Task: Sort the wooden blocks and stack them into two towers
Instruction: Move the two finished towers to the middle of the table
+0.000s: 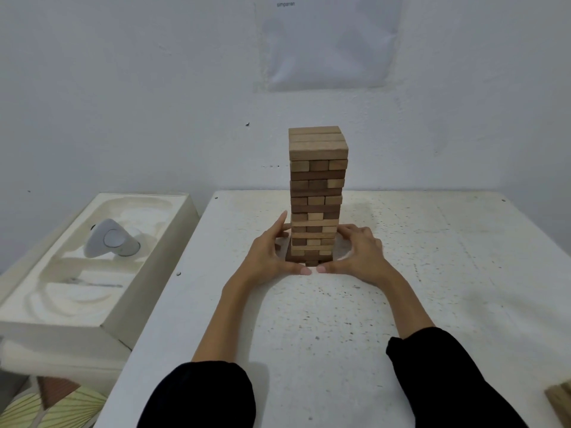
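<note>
Handling the tower: seen from the head view, the tower is loose wooden blocks, light and dark mixed, laid in crossed layers. Each block is probably light, stiff and smooth, but the stack is tall and narrow and would likely tip at a small sideways shove.
Tower's place: centre of the frame, upright on the white table, toward its far edge by the wall.
Left hand: your left hand lays straight fingers against the tower's lower left face, with the thumb reaching across the front of the base.
Right hand: your right hand curls its fingers round the lower right side. The two thumb tips nearly meet in front of the base.
Where to take hold: the top layers look the safest to lift from, pinching one block by its long sides, since the low blocks carry all the rest.
Around: an open box holding a white device sits at middle left, beside the table. Some wood pieces show at the lower right edge, and a paper sheet hangs on the wall at upper centre.
In the way: nothing stands between your hands and the tower. The table right of it looks a fit spot for the second stack.
</note>
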`<action>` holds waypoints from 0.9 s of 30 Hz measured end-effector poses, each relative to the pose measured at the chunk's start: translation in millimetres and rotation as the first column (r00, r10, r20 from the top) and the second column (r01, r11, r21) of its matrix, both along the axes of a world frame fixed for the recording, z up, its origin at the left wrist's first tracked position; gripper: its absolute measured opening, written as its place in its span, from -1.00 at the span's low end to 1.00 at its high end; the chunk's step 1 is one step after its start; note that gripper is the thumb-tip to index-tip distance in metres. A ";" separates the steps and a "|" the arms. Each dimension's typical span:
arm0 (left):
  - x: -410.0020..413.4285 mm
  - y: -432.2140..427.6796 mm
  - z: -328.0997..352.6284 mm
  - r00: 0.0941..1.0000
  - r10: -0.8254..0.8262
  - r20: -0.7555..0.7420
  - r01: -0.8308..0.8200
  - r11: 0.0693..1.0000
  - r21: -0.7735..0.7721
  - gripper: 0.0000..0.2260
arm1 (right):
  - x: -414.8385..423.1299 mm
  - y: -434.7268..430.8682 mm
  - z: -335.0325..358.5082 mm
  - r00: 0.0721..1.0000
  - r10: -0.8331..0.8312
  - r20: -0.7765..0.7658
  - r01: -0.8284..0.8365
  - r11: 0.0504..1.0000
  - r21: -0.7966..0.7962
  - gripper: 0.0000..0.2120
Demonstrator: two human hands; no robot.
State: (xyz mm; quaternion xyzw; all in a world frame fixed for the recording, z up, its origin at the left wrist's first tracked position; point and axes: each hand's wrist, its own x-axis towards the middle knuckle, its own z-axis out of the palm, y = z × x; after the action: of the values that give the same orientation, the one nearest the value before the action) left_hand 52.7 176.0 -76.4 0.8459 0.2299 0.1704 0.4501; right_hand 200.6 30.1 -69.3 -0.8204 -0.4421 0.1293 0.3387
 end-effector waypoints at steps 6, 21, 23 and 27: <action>-15.4 11.5 9.6 0.999 0.045 0.013 -0.043 0.994 -0.098 -0.22 | 8.1 -9.3 -1.6 0.984 0.071 -0.165 -0.054 0.993 0.106 -0.16; -7.5 4.8 9.9 0.999 0.041 0.029 -0.038 0.994 -0.098 -0.13 | 3.5 -0.2 -4.7 1.000 0.005 0.004 -0.005 0.999 0.036 -0.15; -2.8 3.2 9.9 1.000 0.024 0.019 -0.023 0.999 -0.037 -0.06 | 6.2 2.6 -6.2 1.000 0.014 0.025 -0.013 1.000 -0.025 -0.03; 5.6 -0.5 12.4 0.998 -0.059 -0.004 0.059 0.996 0.064 -0.06 | 11.8 7.7 -6.0 0.998 0.055 0.038 -0.052 0.995 -0.081 0.00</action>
State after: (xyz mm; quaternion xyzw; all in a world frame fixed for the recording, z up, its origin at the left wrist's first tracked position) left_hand 58.3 175.5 -64.0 0.8666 0.1998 0.1633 0.4271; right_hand 212.4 37.8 -75.3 -0.8236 -0.4652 0.1392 0.2931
